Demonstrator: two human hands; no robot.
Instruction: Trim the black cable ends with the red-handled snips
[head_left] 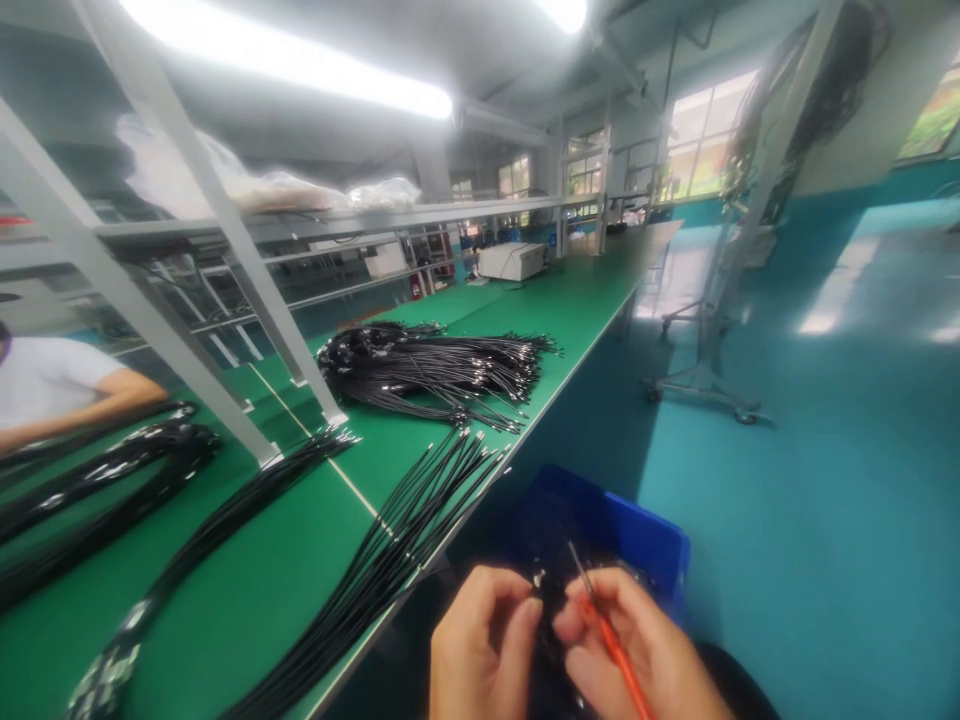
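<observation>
My left hand (487, 635) is closed in a pinch at the bottom centre. Between its thumb and index finger is the end of a black cable (538, 582), with a small pale tip; blur hides its details. My right hand (637, 640), just beside it, is wrapped round a small screwdriver (616, 645) with an orange handle. The thin metal shaft points up and to the left. A bundle of black cables (375, 580) lies along the table edge left of my hands, its pale-tipped ends fanned out.
A blue bin (652, 545) stands below the edge of the green table (247, 560). A large cable heap (435, 370) and another bundle (225, 520) lie on the table, near grey shelf posts (259, 300). A co-worker's arm (112, 405) is at left. A wheeled rack (705, 380) stands right.
</observation>
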